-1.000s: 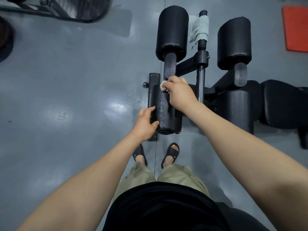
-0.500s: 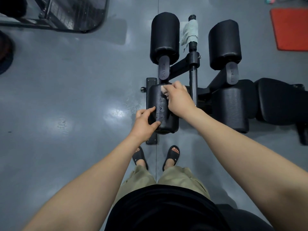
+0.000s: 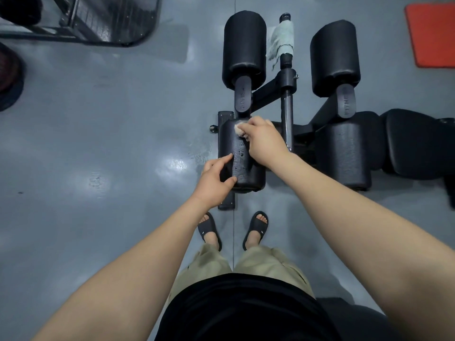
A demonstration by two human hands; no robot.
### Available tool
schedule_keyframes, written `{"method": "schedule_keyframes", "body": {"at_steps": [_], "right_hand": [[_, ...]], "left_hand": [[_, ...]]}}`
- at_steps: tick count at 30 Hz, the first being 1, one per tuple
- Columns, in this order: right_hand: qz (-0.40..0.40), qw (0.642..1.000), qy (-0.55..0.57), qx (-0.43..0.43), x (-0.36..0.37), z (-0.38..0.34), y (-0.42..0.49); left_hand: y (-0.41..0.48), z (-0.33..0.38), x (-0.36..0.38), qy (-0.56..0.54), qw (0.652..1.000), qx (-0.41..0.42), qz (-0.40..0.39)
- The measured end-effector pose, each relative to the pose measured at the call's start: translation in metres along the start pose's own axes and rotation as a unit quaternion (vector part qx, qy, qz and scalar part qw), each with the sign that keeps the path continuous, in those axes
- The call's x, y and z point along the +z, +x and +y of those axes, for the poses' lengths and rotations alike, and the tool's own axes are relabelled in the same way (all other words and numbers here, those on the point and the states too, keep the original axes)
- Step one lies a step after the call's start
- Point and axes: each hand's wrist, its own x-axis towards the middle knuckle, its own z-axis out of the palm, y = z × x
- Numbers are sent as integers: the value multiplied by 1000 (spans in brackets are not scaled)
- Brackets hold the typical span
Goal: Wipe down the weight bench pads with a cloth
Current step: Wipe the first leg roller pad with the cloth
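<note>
While your left hand [image 3: 214,178] grips the near end of the near-left roller pad [image 3: 248,173], fingers and thumb curled round its edge, use it as the brace so the roller can't spin under the stroke. Your hands are apart. The right hand [image 3: 264,141] is at the far end, fingers bunched on a small pale cloth [image 3: 239,129] pressed to the pad top by the bracket. The cloth is mostly hidden under your fingers; it's probably just a small wad.

Suggest:
- Flatten the cloth if there's enough of it.
- Drag straight, overlapping passes from the far end toward your left hand.
- Take the droplets [image 3: 240,153] first. They sit on top between your hands, so that strip isn't dry yet.
- Turn the roller and repeat on the sides and underside.
- Shift your left hand before the last pass, since the patch under it needs wiping too.

Pad: a black textured cylinder lying along your sightline, low over the grey floor [image 3: 110,156] just ahead of your feet, glossy where wet. The near-right roller pad [image 3: 344,153] sits across the centre post [image 3: 287,102] and looks matte. The seat pad [image 3: 413,143] is further right. Two upper rollers [image 3: 244,48] lie farther out, with a grey rag [image 3: 283,38] wrapped round the post top between them, in neither hand.
</note>
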Motion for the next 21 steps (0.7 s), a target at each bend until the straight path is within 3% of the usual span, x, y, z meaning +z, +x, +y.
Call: {"method": "schedule_keyframes", "body": {"at_steps": [21], "right_hand": [[-3,997,36,-67,29,2,-100]], "left_hand": [[1,-4,-1,-33,999,-16,13]]}}
